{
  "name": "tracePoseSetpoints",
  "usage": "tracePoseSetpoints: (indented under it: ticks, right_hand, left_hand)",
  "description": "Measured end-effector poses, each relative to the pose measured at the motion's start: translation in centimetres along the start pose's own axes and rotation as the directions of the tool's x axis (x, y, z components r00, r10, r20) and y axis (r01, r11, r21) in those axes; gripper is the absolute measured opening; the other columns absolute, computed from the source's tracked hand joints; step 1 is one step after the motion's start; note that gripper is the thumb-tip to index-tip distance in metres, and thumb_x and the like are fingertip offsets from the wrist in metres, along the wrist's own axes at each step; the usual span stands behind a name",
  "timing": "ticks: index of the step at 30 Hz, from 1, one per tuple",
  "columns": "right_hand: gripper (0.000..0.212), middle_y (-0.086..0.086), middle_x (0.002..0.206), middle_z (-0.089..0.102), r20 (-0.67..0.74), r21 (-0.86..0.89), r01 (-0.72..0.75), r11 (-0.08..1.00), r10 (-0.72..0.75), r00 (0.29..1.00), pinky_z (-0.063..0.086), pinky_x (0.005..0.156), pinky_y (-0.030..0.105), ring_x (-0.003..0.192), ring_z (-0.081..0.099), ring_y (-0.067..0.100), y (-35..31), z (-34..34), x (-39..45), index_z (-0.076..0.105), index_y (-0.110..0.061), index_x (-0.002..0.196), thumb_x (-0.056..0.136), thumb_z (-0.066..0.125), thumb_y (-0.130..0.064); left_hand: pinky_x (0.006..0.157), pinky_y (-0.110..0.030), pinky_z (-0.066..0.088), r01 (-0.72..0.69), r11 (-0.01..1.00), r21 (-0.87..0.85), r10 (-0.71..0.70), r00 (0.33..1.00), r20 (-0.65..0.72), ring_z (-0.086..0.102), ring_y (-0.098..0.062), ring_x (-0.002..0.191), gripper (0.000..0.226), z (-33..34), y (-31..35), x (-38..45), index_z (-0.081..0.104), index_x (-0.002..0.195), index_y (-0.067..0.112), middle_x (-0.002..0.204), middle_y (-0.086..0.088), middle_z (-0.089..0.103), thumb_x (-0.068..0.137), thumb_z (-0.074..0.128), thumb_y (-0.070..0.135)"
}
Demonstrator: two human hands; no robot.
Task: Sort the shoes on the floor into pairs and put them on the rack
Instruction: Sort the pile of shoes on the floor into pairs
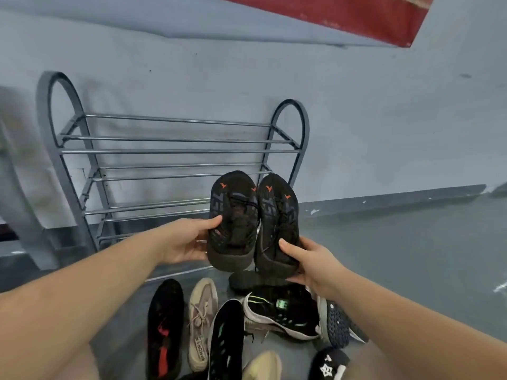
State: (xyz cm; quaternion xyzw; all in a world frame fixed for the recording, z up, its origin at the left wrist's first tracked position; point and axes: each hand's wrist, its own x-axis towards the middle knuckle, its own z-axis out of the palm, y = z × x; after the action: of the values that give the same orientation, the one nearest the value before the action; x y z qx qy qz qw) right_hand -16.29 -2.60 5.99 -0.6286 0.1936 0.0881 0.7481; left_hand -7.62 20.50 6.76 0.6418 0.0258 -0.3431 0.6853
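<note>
Two black shoes are up in the air in front of the rack [170, 151], one in each hand, held side by side with their toes pointing up and away and their inner edges touching. The left hand [183, 244] grips the left black shoe [233, 220] from its outer side — thumb laid across the upper near the laces, the other fingers hidden behind the sole. The right hand [312, 263] holds the right black shoe [278, 223] near the heel, thumb pressed on the upper and fingers curled underneath. Both shoes are dark mesh with small orange arrow marks near the toes and loose black laces; they look like a matching pair.

The rack stands against the grey wall behind them, a grey metal frame with arched ends and horizontal bars, its tiers bare.

On the floor below the hands lies a cluster of shoes. From the left: a black shoe with red markings [164, 329], a beige lace-up sneaker [201, 323] just beside it, a black slip-on with green marks [226, 341], then a black-and-white trainer with green accents [282, 315] lying on its side, and a shoe turned sole-out with a dark studded tread [338, 325]. At the bottom edge sit a pale yellowish toe [263, 366] and a black shoe with a white star [327, 364] — both cut off by the frame.
</note>
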Motion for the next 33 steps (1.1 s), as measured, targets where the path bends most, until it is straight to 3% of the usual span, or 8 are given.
tracePoseSetpoints:
  ticks: [3,6,11,18,19,23,29,33]
  right_hand:
    - [0.031,0.007,0.110,0.071,0.007,-0.025,0.060,0.998,-0.060,0.998,0.059,0.064,0.031,0.099,0.068,0.023,-2.3,0.4,-1.0,0.062,-0.017,0.117,0.086,0.066,-0.022]
    - [0.028,0.006,0.106,0.073,0.032,-0.024,0.142,0.990,-0.141,0.990,0.058,0.064,0.030,0.096,0.070,0.021,-4.5,1.4,-1.6,0.063,-0.017,0.114,0.087,0.066,-0.022]
    - [0.024,0.003,0.100,0.075,0.116,-0.013,0.242,0.970,-0.239,0.964,0.056,0.065,0.028,0.087,0.072,0.016,-7.0,4.5,-1.0,0.067,-0.016,0.110,0.087,0.063,-0.023]
    - [0.023,0.005,0.098,0.075,0.205,0.112,0.216,0.970,-0.235,0.950,0.056,0.058,0.026,0.081,0.073,0.016,-8.5,11.3,3.9,0.067,-0.014,0.109,0.088,0.059,-0.020]
    - [0.023,0.005,0.097,0.075,0.224,0.129,0.202,0.971,-0.227,0.948,0.056,0.057,0.025,0.079,0.073,0.016,-8.7,12.4,4.8,0.067,-0.013,0.108,0.088,0.059,-0.021]
    - [0.012,-0.005,0.078,0.074,0.255,0.153,0.147,0.977,-0.183,0.950,0.050,0.053,0.021,0.062,0.069,0.007,-9.3,16.3,8.1,0.068,-0.020,0.091,0.088,0.058,-0.027]
    - [0.010,-0.007,0.079,0.073,0.255,0.141,0.145,0.979,-0.178,0.951,0.050,0.049,0.017,0.066,0.068,0.006,-9.4,19.8,12.7,0.066,-0.023,0.092,0.088,0.059,-0.029]
    - [0.008,-0.008,0.078,0.072,0.238,0.162,0.140,0.977,-0.176,0.955,0.049,0.049,0.017,0.069,0.066,0.006,-9.1,21.7,14.0,0.067,-0.025,0.088,0.088,0.060,-0.030]
  left_hand:
    - [0.066,-0.032,0.056,-0.066,0.998,-0.014,0.066,0.997,-0.028,0.064,-0.021,0.074,0.029,0.6,2.1,-1.5,0.067,0.089,0.008,0.081,-0.006,0.069,0.093,0.052,0.032]
    - [0.061,-0.032,0.054,-0.150,0.988,-0.036,0.145,0.984,-0.104,0.062,-0.022,0.074,0.028,0.5,3.5,-2.6,0.068,0.087,0.008,0.081,-0.008,0.069,0.091,0.055,0.032]
    - [0.067,-0.036,0.053,-0.247,0.950,-0.192,0.211,0.958,-0.193,0.062,-0.026,0.082,0.029,-1.6,4.2,-3.1,0.067,0.090,0.006,0.083,-0.011,0.071,0.091,0.054,0.031]
    - [0.051,-0.030,0.055,-0.342,0.906,-0.248,0.232,0.893,-0.386,0.062,-0.023,0.077,0.024,-7.2,5.8,-3.3,0.067,0.089,0.012,0.082,-0.008,0.069,0.086,0.061,0.035]
    - [0.055,-0.031,0.056,-0.356,0.894,-0.270,0.229,0.884,-0.407,0.063,-0.023,0.080,0.025,-8.3,6.0,-3.2,0.068,0.091,0.013,0.086,-0.008,0.070,0.086,0.062,0.037]
    - [0.092,-0.044,0.052,-0.413,0.848,-0.333,0.227,0.850,-0.476,0.068,-0.027,0.100,0.040,-12.2,7.0,-2.0,0.069,0.109,0.016,0.103,-0.006,0.073,0.080,0.067,0.043]
    - [0.091,-0.042,0.053,-0.450,0.834,-0.320,0.208,0.793,-0.573,0.070,-0.025,0.098,0.055,-15.7,7.3,0.8,0.070,0.110,0.019,0.103,-0.002,0.074,0.065,0.075,0.049]
    - [0.093,-0.041,0.052,-0.486,0.747,-0.454,0.201,0.816,-0.542,0.069,-0.025,0.101,0.047,-16.3,7.7,1.5,0.069,0.113,0.020,0.110,-0.004,0.072,0.078,0.066,0.050]
